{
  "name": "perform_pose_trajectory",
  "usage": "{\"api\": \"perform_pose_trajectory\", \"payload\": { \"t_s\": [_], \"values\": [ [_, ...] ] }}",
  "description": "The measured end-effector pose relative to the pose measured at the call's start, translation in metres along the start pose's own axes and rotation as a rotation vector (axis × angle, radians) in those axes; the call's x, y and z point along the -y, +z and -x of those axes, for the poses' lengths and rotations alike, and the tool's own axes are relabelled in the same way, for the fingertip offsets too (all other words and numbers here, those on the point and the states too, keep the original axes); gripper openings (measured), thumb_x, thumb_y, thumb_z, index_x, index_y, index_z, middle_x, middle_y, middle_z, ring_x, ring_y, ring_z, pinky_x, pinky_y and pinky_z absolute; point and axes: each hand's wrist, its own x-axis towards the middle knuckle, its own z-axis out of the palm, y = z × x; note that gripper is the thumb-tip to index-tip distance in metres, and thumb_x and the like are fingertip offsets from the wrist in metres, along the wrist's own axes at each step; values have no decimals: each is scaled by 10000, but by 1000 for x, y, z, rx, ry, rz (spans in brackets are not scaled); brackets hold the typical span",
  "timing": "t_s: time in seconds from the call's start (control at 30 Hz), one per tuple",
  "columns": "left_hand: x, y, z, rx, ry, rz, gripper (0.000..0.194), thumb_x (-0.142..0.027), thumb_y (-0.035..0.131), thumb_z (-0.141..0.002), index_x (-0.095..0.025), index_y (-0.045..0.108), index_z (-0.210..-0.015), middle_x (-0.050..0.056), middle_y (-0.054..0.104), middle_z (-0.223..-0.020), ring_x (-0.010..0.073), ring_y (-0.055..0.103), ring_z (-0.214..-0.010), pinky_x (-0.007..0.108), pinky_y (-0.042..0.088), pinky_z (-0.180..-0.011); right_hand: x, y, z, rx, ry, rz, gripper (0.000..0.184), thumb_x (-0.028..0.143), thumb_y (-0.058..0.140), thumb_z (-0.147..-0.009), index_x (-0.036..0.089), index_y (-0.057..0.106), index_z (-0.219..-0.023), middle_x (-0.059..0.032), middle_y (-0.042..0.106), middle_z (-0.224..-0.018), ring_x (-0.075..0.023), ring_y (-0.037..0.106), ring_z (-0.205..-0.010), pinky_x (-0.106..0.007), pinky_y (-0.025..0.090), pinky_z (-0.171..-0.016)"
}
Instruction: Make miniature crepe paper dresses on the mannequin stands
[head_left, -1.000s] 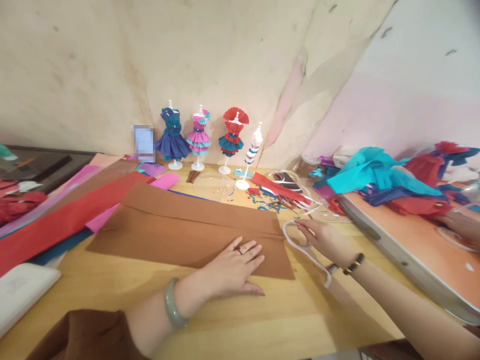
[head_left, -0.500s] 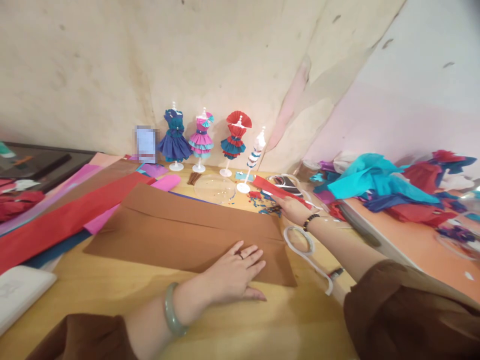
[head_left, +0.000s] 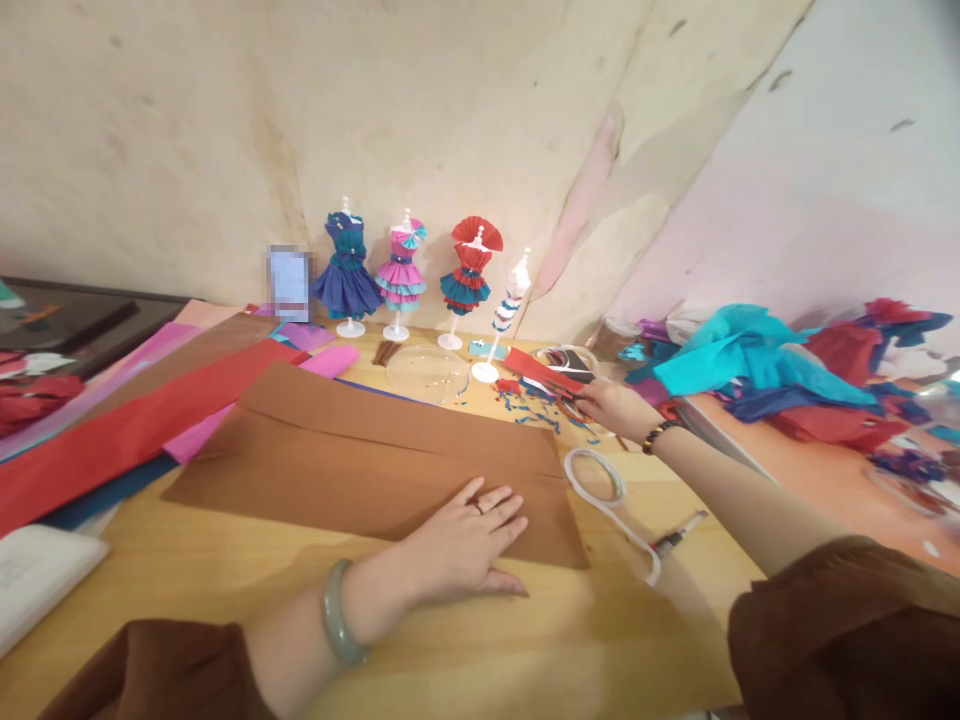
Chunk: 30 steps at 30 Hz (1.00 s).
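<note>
My left hand point(head_left: 469, 535) lies flat, fingers spread, on a large sheet of brown crepe paper point(head_left: 360, 450) with a crease along its upper part. At the back right, my right hand point(head_left: 619, 408) is closed around a pair of dark scissors point(head_left: 564, 390), partly hidden by the fingers. The scissors are over the end of a red paper strip point(head_left: 532, 368) and blue and red paper scraps point(head_left: 529, 405). Nearer me, a roll of white double-sided tape point(head_left: 596, 477) lies beside the brown sheet, with a loose tail. A utility-knife-like tool point(head_left: 679, 533) lies right of it.
Several small dress forms stand along the wall, among them one in a blue dress point(head_left: 346, 265) and one in red point(head_left: 471, 270). A clear round dish point(head_left: 427, 375) sits before them. Colored paper point(head_left: 150, 420) lies left; crumpled turquoise paper point(head_left: 742, 350) lies right. A phone point(head_left: 289, 285) leans at the wall.
My right hand has moved right, away from the scraps, taking the dark scissors with it. More of the knife-like tool shows. My left hand stays on the brown sheet.
</note>
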Motion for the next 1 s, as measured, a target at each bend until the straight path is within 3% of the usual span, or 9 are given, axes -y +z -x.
{"api": "perform_pose_trajectory", "payload": {
  "t_s": [0.13,0.2,0.37,0.53,0.7,0.83,1.0],
  "values": [
    [0,0,0,32,0,8,794,-697,194,-891,-149,378,-1435,130,340,-1507,260,251,-1417,437,90,-1156,20,11,2,84,-93,-57,207,286,522,-902,231,703,-985,-56,696,-1013,-176,630,-915,-237,447,-816],
    [0,0,0,46,-3,17,798,-698,194,-890,-147,364,-1442,134,326,-1513,261,243,-1420,448,90,-1156,25,16,0,96,-90,-58,197,255,533,-892,220,705,-983,-72,689,-1012,-183,638,-915,-254,449,-823],
    [0,-1,-1,51,-4,28,804,-699,196,-889,-140,358,-1443,146,319,-1514,271,244,-1419,466,101,-1153,20,17,-10,26,29,-49,293,219,420,-929,122,689,-993,-161,681,-981,-229,645,-883,-334,456,-822],
    [-2,-3,1,43,-18,14,786,-698,188,-890,-165,365,-1440,133,340,-1508,252,252,-1419,446,87,-1159,27,21,-13,45,-56,-125,197,277,536,-884,227,704,-975,-65,701,-1000,-186,640,-913,-273,466,-832],
    [-2,-1,2,29,-9,9,783,-690,197,-895,-161,345,-1452,132,339,-1509,248,239,-1421,452,100,-1157,39,19,-24,-24,57,-132,275,245,445,-915,142,698,-940,-126,698,-912,-211,649,-828,-291,474,-745],
    [-2,-1,2,23,-4,-2,785,-687,202,-897,-150,346,-1451,133,344,-1507,253,257,-1413,460,115,-1156,56,23,-37,3,-11,-176,191,271,539,-869,223,702,-956,-53,705,-972,-182,642,-895,-247,461,-784],
    [-2,1,1,12,-7,1,788,-690,217,-893,-142,374,-1438,137,373,-1490,258,265,-1411,462,124,-1158,60,19,-45,-14,143,-142,212,196,509,-848,124,708,-848,-148,700,-878,-231,652,-770,-293,456,-683]
  ]
}}
